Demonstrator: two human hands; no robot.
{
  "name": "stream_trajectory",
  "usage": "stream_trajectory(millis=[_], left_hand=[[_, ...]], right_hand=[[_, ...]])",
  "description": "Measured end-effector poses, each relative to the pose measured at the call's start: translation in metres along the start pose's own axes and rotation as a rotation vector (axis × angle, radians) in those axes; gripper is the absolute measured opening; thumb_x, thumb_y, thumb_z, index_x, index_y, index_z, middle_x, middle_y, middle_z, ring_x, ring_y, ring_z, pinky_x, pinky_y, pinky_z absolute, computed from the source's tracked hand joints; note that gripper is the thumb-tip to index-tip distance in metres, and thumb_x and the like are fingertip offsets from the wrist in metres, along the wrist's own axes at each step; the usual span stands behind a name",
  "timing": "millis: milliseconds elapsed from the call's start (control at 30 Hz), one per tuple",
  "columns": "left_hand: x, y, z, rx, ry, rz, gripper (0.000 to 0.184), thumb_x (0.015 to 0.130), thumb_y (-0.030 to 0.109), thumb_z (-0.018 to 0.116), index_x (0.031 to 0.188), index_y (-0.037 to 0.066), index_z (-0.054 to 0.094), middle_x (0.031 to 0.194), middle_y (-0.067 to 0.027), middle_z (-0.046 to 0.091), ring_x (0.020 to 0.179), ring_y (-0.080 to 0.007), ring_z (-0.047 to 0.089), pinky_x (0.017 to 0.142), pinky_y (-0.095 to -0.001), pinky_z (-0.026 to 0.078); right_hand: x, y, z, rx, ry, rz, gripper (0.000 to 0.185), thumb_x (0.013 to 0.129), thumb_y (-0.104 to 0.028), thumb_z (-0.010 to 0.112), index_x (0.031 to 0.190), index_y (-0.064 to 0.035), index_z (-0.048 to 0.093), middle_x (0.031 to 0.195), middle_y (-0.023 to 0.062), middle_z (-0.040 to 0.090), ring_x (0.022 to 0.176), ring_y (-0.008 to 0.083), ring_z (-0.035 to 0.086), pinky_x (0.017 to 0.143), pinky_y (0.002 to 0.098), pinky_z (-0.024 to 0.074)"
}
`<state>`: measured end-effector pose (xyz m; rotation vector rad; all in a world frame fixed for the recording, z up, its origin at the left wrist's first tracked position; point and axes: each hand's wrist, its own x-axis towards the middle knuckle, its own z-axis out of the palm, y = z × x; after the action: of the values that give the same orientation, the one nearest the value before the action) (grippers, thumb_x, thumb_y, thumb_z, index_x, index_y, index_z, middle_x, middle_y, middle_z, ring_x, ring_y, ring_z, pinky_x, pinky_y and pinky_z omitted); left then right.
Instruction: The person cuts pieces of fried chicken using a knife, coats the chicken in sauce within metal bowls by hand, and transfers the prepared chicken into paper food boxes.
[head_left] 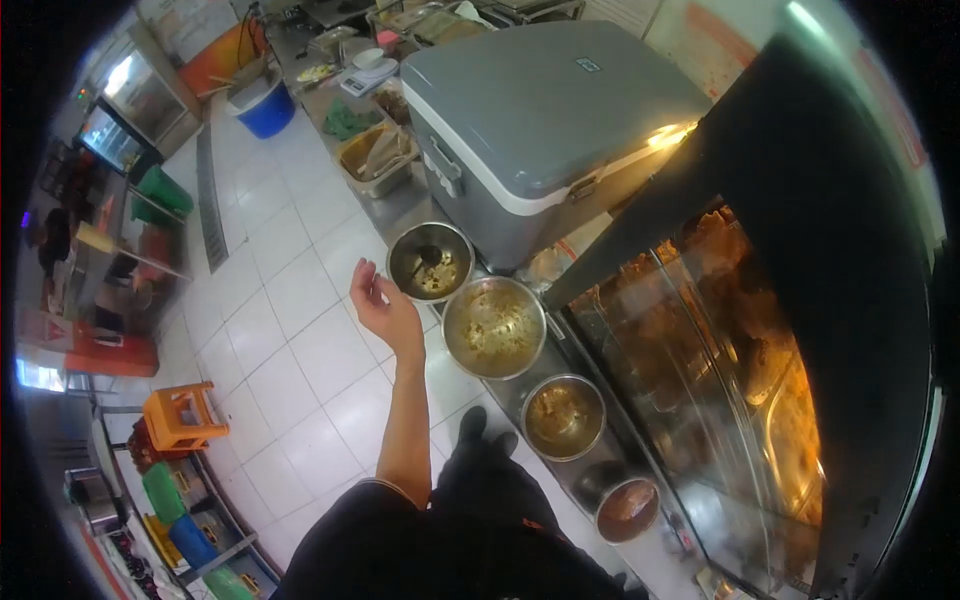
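Note:
My left hand (385, 308) is raised beside a steel bowl (398, 240), with its fingers loosely curled, partly apart and holding nothing. That bowl holds a dark ladle or spoon (430, 256) and pale chopped bits. Next to it, a wider steel bowl (494, 326) has yellowish residue spread over its inside. Two smaller metal containers follow along the narrow counter: a bowl (563, 417) with a little brownish content, and a deeper pot (628, 508) with something reddish-brown inside. My right hand is out of view.
A large grey cooler box (550, 110) stands behind the bowls. To the right is a glass-fronted warming cabinet (700, 370) with browned food. A tub (378, 160) and a scale (368, 78) sit farther back. An orange stool (184, 417) and a blue bucket (264, 108) are on the tiled floor.

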<state>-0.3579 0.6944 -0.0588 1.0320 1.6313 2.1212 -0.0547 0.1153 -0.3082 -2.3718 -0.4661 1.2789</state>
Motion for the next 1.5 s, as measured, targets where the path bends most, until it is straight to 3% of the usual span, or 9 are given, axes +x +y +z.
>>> stream_trajectory(millis=[400,633,667,767,900,967,1267,1433,1500], left_hand=[[0.122,-0.034,0.022,0.3,-0.363,0.073,0.02,0.095,0.007,0.065,0.114,0.001,0.07,0.091,-0.0071,0.074,0.074,-0.0117,0.065,0.077,-0.0285,0.055],[0.098,-0.039,0.08,0.25,-1.04,-0.023,0.022,0.097,0.02,0.068,0.087,0.002,0.074,0.064,-0.0076,0.066,0.054,-0.0148,0.06,0.054,-0.0302,0.045],[0.081,-0.033,0.082,0.257,-1.243,-0.005,0.023,0.096,0.022,0.068,0.084,0.003,0.074,0.064,-0.0088,0.067,0.055,-0.0199,0.063,0.056,-0.0324,0.049],[0.011,-0.034,0.09,0.122,-1.575,-0.018,0.035,0.096,0.026,0.066,0.116,-0.001,0.066,0.104,-0.02,0.068,0.091,-0.0268,0.067,0.083,-0.0382,0.053],[-0.037,-0.028,0.121,0.282,-1.844,-0.075,0.055,0.09,0.02,0.066,0.137,-0.004,0.051,0.141,-0.0329,0.046,0.129,-0.0479,0.05,0.11,-0.0514,0.042],[-0.046,-0.026,0.132,0.323,-1.855,0.014,0.057,0.088,0.019,0.067,0.137,-0.005,0.049,0.138,-0.0337,0.048,0.126,-0.0495,0.051,0.107,-0.0523,0.044],[-0.066,-0.046,0.152,0.549,-1.716,0.589,0.037,0.092,0.004,0.058,0.128,0.003,0.051,0.147,-0.0279,0.04,0.09,-0.0456,0.069,0.078,-0.053,0.059],[-0.073,-0.042,0.165,0.724,-1.805,0.406,0.02,0.095,0.009,0.054,0.11,0.0,0.064,0.118,-0.0219,0.068,0.093,-0.0426,0.071,0.077,-0.0537,0.059],[-0.07,-0.033,0.156,0.577,-1.637,0.438,0.017,0.094,0.006,0.054,0.101,0.002,0.068,0.099,-0.0191,0.073,0.094,-0.0412,0.071,0.079,-0.0514,0.058]], right_hand=[[0.007,0.119,0.029,-0.31,-0.018,-0.212,0.018,0.092,-0.023,0.066,0.098,-0.0056,0.065,0.083,0.0129,0.067,0.07,0.0206,0.065,0.059,0.0375,0.0527],[-0.059,-0.079,0.173,-0.989,0.423,-0.461,0.029,0.079,-0.035,0.073,0.086,-0.0082,0.062,0.067,0.0085,0.061,0.064,0.0288,0.064,0.055,0.0449,0.049],[-0.058,-0.102,0.198,-0.562,0.266,-0.211,0.031,0.088,-0.034,0.066,0.08,-0.0051,0.064,0.07,0.0135,0.064,0.068,0.0333,0.066,0.058,0.0459,0.0507],[-0.052,-0.103,0.254,-0.486,0.022,-0.063,0.04,0.102,-0.034,0.057,0.083,-0.0001,0.066,0.072,0.0165,0.067,0.071,0.027,0.07,0.064,0.0411,0.056],[-0.09,-0.218,0.255,0.295,0.257,0.0,0.026,0.1,-0.025,0.061,0.096,-0.0002,0.065,0.072,0.012,0.065,0.07,0.0214,0.069,0.061,0.0365,0.0569],[-0.11,-0.256,0.253,0.915,0.487,0.298,0.018,0.097,-0.016,0.062,0.104,0.0004,0.062,0.078,0.0117,0.066,0.069,0.0216,0.069,0.058,0.0327,0.0571],[-0.136,-0.215,0.334,0.704,0.585,0.085,0.024,0.097,-0.018,0.061,0.104,0.0054,0.062,0.082,0.0135,0.067,0.069,0.0197,0.068,0.059,0.0318,0.0573],[-0.143,-0.22,0.316,0.542,0.623,-0.077,0.026,0.098,-0.021,0.061,0.103,0.0054,0.063,0.084,0.014,0.068,0.068,0.0195,0.067,0.06,0.0324,0.0567],[-0.154,-0.248,0.287,0.947,0.59,0.304,0.025,0.096,-0.02,0.062,0.1,0.004,0.064,0.081,0.013,0.069,0.068,0.0196,0.068,0.06,0.0321,0.0559]])
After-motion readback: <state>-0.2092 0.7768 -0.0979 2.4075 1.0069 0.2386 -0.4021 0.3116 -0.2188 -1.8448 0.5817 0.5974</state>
